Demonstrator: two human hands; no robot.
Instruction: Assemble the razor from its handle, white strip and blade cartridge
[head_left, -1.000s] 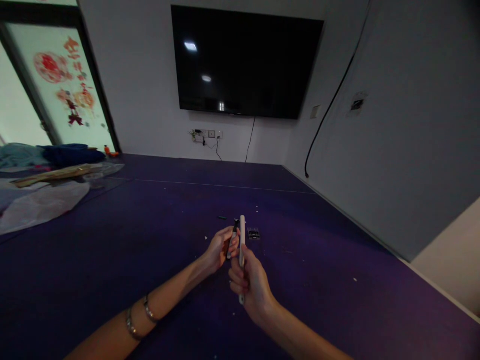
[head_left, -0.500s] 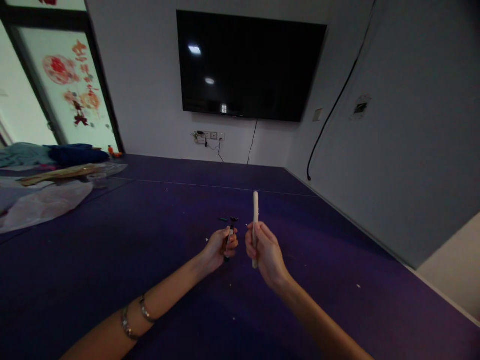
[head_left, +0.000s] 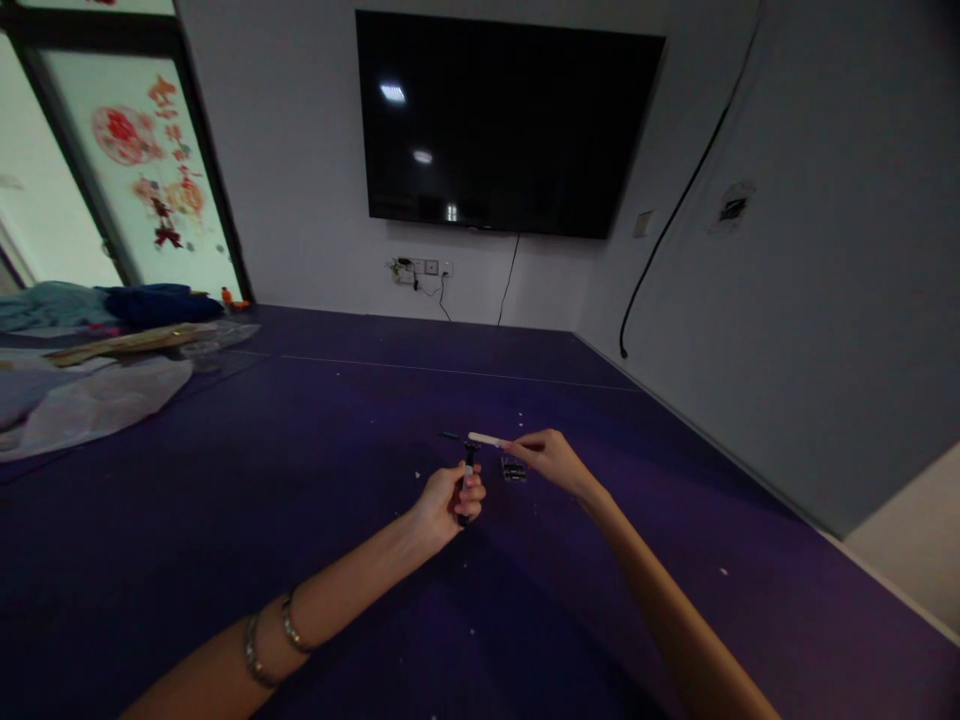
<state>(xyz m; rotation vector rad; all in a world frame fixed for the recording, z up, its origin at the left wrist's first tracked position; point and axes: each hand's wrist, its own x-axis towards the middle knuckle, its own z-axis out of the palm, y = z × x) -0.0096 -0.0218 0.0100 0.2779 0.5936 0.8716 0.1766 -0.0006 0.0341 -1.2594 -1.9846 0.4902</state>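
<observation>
My left hand (head_left: 448,503) is closed around the grey-and-black handle of a small razor-like tool (head_left: 469,472), its dark head pointing up and away. Between the fingertips of my right hand (head_left: 553,460) is one end of a slim white stick (head_left: 484,439), which points left and lies roughly level. The stick's free end is right by the tool's head; whether they touch I cannot tell. Just below my right fingers a small dark, patterned flat piece (head_left: 514,470) lies on the purple surface (head_left: 360,560). A thin dark green strip (head_left: 450,435) lies beyond my left hand.
Small white bits (head_left: 724,571) are scattered on the surface. At the far left are a clear plastic bag (head_left: 112,405), a long tan item (head_left: 135,343) and folded dark blue cloth (head_left: 161,303). A black cable (head_left: 660,240) hangs along the right wall.
The white stick has swung from upright to nearly level, pointing left at the tool's head. My right hand has shifted up and right, uncovering the dark flat piece. My left hand has moved slightly right.
</observation>
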